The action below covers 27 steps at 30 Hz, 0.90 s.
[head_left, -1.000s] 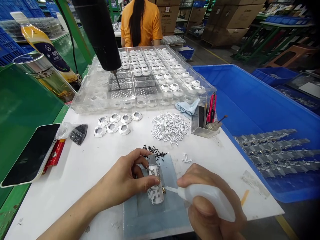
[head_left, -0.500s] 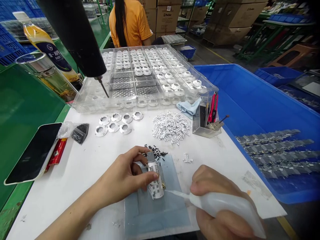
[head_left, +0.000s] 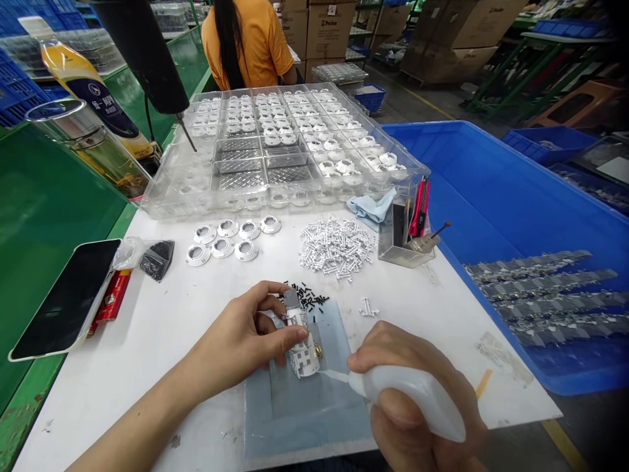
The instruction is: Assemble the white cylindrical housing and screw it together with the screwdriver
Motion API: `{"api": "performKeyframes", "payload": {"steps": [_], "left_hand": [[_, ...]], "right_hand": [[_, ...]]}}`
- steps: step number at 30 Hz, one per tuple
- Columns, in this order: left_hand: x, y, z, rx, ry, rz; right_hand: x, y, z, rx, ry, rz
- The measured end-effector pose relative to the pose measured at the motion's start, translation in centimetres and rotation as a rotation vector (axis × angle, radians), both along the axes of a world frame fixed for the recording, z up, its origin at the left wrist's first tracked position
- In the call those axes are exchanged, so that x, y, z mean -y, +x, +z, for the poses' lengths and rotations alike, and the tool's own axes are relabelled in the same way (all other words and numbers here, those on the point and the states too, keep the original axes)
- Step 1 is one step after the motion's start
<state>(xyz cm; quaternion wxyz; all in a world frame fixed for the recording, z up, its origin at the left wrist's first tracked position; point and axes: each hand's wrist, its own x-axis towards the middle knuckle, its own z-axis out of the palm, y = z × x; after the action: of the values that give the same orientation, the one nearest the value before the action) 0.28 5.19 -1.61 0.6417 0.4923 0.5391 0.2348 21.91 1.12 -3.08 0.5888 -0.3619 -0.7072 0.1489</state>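
A small white model building (head_left: 304, 357) with grey windows and a grey top stands tilted on a blue mat (head_left: 314, 426). My left hand (head_left: 260, 331) grips its upper part between thumb and fingers. A gold-coloured piece (head_left: 318, 351) shows on its right side. Closed around a translucent white squeeze bottle (head_left: 407, 390), my right hand (head_left: 417, 367) points the thin nozzle at the building's lower right edge; whether the tip touches cannot be made out. Black screws (head_left: 309, 298) lie just behind the building. A few small white parts (head_left: 367, 307) sit to the right.
White ring parts (head_left: 222, 247) and a pile of small white pieces (head_left: 337, 249) lie behind my hands. Beyond stands a clear compartment tray (head_left: 275, 196). A black electric screwdriver (head_left: 147, 59) hangs at upper left. A phone (head_left: 66, 298) lies left; a blue bin (head_left: 472, 196) stands right.
My right hand has moved left with the squeeze bottle, bringing the nozzle to the building's lower edge. My left hand keeps its grip, the building slightly turned. The hanging screwdriver appears further up and left.
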Motion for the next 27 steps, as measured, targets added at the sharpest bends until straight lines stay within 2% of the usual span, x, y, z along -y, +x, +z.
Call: {"api": "performKeyframes", "payload": {"steps": [3, 11, 15, 20, 27], "left_hand": [[0.02, -0.01, -0.01, 0.004, 0.008, -0.003], [-0.21, 0.14, 0.83, -0.026, -0.029, -0.017], [-0.16, 0.01, 0.35, -0.019, -0.013, -0.011], [-0.23, 0.06, 0.12, -0.009, -0.006, -0.015], [-0.31, 0.11, 0.78, -0.014, -0.017, -0.023]], "right_hand": [[0.09, -0.31, -0.20, -0.013, 0.025, -0.033], [0.07, -0.09, -0.13, 0.015, 0.038, -0.009], [0.04, -0.12, 0.12, 0.069, 0.041, -0.029], [0.21, -0.30, -0.08, 0.036, 0.040, -0.076], [0.09, 0.33, 0.03, 0.020, -0.015, 0.015]]}}
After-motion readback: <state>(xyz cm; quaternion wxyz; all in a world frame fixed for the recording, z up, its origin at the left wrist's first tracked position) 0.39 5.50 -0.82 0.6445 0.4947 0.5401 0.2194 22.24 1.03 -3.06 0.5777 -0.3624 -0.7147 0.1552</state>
